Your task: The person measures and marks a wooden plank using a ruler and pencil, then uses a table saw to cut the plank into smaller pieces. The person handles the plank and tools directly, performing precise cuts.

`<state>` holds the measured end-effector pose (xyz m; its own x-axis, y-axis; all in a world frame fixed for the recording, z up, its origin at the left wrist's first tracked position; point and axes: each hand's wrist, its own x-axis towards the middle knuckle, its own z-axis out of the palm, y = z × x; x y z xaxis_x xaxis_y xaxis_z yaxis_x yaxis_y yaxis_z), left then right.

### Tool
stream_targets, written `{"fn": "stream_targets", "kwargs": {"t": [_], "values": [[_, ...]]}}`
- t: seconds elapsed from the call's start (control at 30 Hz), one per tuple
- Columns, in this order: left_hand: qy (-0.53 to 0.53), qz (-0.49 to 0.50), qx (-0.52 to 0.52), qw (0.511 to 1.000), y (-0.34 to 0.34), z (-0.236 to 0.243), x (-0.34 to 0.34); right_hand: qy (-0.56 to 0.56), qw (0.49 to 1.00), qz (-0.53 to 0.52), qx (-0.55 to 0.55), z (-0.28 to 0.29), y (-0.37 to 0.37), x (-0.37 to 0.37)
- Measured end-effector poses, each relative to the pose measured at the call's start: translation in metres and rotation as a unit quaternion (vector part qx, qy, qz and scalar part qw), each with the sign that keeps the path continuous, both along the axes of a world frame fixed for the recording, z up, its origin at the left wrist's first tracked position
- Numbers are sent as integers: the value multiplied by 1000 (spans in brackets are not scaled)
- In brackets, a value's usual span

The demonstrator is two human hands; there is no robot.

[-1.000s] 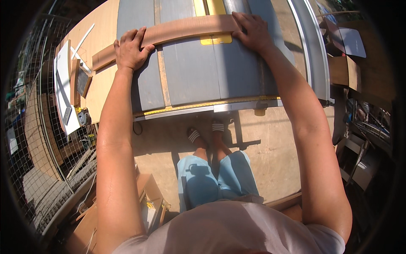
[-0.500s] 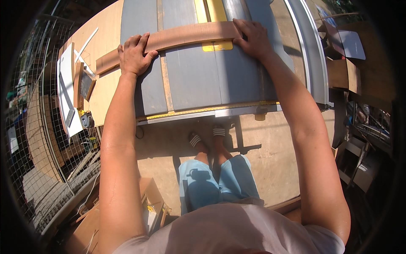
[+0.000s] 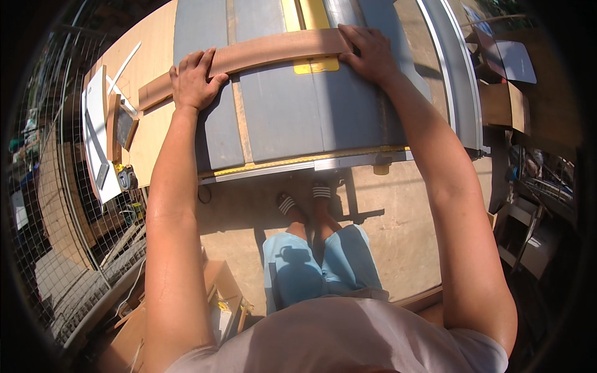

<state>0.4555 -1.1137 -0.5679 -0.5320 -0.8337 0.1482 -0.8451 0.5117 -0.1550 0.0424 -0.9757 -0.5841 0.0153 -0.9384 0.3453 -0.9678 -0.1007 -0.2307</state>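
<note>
A long reddish-brown wooden board (image 3: 273,51) lies crosswise over the grey top of a table saw (image 3: 283,118), its left end reaching onto a pale wooden side surface. Near that left end my left hand (image 3: 194,81) grips the board, fingers over the top and thumb along the near edge. My right hand (image 3: 372,56) is closed round the right end, its thumb on the near side. Beneath the board, close to my right hand, shows a yellow insert plate (image 3: 316,65). Any blade is hidden from view.
On the pale side surface (image 3: 152,46) lie a white panel with a square (image 3: 99,155), small wood offcuts (image 3: 113,127) and a tape measure (image 3: 127,178). A metal rail (image 3: 460,81) runs at the right. Wire mesh stands left; cardboard boxes (image 3: 497,102) sit right.
</note>
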Motion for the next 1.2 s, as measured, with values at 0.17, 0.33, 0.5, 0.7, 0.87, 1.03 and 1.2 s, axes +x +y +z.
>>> {"fn": "stream_targets", "kwargs": {"t": [0.17,0.33,0.5,0.7,0.87,1.03,1.2], "values": [[1,0,1,1000,0,-1,1,9,1000,-5,-2,0,-2,2],[-6,7,-1,1000,0,1,0,22,1000,-7,-4,-1,-2,1],[-9,10,1,1000,-3,-1,-1,16,1000,-6,-8,-4,-6,0],[-3,6,8,1000,-5,0,-1,13,1000,-3,-17,-5,-7,-1],[-7,10,7,1000,-5,2,-2,13,1000,-3,-21,-4,-9,-1],[-17,13,7,1000,-7,2,-2,-5,1000,-3,-7,-1,-10,-1],[-21,14,10,1000,-8,2,-4,-6,1000,-9,-1,1,-9,1]]}}
